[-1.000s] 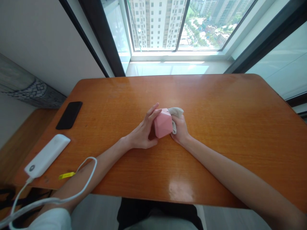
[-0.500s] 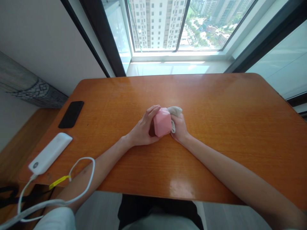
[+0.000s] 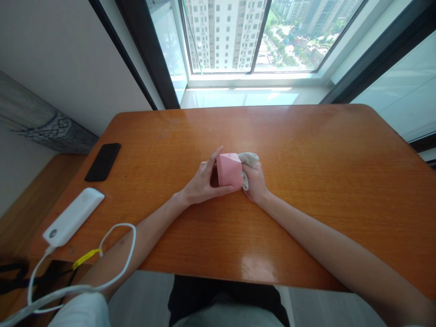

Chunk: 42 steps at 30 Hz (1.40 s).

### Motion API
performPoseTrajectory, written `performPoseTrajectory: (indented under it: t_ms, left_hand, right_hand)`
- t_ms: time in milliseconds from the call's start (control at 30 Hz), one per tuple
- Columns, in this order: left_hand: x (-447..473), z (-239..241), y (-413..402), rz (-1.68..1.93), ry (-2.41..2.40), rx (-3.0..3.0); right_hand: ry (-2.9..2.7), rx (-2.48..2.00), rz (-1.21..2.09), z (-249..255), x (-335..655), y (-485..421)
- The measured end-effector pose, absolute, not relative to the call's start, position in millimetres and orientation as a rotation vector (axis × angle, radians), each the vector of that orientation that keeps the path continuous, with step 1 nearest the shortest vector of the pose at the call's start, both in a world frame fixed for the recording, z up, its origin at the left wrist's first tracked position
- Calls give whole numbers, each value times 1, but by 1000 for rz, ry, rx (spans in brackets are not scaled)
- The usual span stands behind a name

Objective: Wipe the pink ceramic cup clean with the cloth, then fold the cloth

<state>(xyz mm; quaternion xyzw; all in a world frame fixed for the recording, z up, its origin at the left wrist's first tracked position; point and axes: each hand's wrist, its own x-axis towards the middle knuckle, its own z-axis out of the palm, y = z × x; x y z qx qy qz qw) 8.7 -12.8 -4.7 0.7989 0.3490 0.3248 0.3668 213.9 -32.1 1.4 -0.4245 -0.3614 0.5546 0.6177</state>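
Got a pink faceted block in left hand, between near and far edges of a wooden table, plus a pale cloth in right hand, against the block. Also seeing a black phone and white corded gadget by the left edge, window past the far one.

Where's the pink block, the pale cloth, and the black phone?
Pink block (image 3: 229, 170): head view, middle of its visible faceted side.
Pale cloth (image 3: 250, 159): head view, the upper bunched fold.
Black phone (image 3: 102, 162): head view, middle of its upward face.
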Motion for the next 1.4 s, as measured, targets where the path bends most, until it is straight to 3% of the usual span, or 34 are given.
performPoseTrajectory:
  t_ms: [300, 867, 1400]
  left_hand:
    - [13, -11, -13, 1024, 543, 2357]
    - [10, 0, -16, 878, 830, 2056]
    - [14, -5, -14, 1038, 639, 2259]
  right_hand:
    - [-758, -964, 1293, 5, 211, -31]
    - [-932, -1010, 1181, 9, 214, -37]
    - [-712, -970, 1285, 10, 210, -32]
